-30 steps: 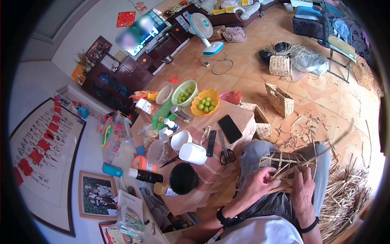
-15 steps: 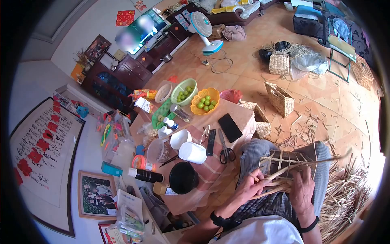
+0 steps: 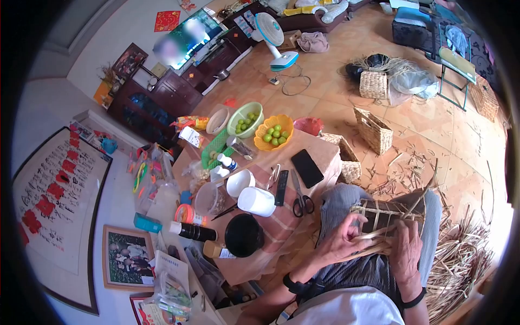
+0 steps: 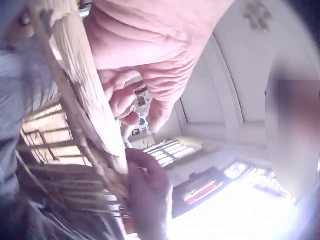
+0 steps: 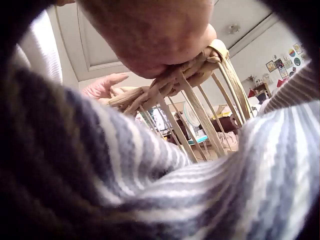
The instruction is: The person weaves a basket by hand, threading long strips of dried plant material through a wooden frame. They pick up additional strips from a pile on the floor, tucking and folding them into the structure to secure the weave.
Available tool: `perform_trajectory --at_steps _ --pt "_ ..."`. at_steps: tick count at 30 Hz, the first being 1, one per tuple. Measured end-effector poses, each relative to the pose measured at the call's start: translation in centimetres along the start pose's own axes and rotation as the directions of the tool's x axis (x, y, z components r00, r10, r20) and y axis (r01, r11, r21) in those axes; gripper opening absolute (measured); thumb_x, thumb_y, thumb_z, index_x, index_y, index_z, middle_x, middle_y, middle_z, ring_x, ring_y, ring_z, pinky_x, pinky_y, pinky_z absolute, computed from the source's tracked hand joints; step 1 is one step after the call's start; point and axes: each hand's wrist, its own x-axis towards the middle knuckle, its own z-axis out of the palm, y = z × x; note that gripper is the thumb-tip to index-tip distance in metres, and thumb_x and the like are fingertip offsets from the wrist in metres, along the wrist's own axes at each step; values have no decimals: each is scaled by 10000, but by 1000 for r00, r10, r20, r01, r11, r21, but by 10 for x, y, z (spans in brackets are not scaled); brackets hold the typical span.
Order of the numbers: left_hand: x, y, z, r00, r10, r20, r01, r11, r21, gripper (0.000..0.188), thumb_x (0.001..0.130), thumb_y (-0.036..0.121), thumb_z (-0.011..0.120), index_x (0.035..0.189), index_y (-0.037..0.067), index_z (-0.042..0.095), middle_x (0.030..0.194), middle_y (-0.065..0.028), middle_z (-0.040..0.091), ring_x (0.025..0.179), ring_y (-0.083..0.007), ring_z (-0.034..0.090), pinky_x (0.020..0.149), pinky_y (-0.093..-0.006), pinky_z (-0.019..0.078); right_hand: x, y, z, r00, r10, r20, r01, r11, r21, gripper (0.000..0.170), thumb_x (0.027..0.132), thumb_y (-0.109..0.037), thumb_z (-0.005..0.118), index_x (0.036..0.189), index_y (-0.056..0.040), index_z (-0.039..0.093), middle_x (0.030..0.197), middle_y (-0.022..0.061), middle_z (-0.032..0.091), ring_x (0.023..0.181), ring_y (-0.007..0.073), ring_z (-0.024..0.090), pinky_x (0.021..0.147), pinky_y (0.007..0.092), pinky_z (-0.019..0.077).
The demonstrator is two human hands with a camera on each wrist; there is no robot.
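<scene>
An openwork straw basket frame [image 3: 379,208] lies across the person's lap, its thin ribs spaced apart. At its near edge the left hand [image 3: 340,241] holds pale straw strands [image 3: 374,238], thumb and index finger spread. Those strands run past the left palm [image 4: 145,45] in the left wrist view. The right hand [image 3: 406,252] grips the frame's near rim, fingers bent over it. From below, the right wrist view shows the twisted rim [image 5: 187,75] under the right hand [image 5: 155,30]. A long strip [image 3: 431,181] sticks up at the frame's right side.
Loose straw [image 3: 460,265] is heaped right of the legs. A low table [image 3: 325,154] at left carries scissors [image 3: 302,197], a phone [image 3: 307,168], a black bowl [image 3: 244,236] and fruit bowls. Woven baskets [image 3: 374,131] and straw scraps lie on the floor.
The long strip swung from slanting rightward, through nearly level across the frame, to upright at the right. The left hand's thumb and index finger have spread apart; the right hand stays at the rim.
</scene>
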Motion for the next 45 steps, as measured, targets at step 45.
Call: perform_trajectory --at_steps 45 --pt "-33 -57 -64 996 -78 41 87 953 -291 230 1173 257 547 1179 48 643 940 -16 622 943 -119 688 891 -323 580 3 0 -3 996 -82 -22 82 997 -11 383 906 82 624 1273 -23 649 1137 188 605 956 410 664 736 495 543"
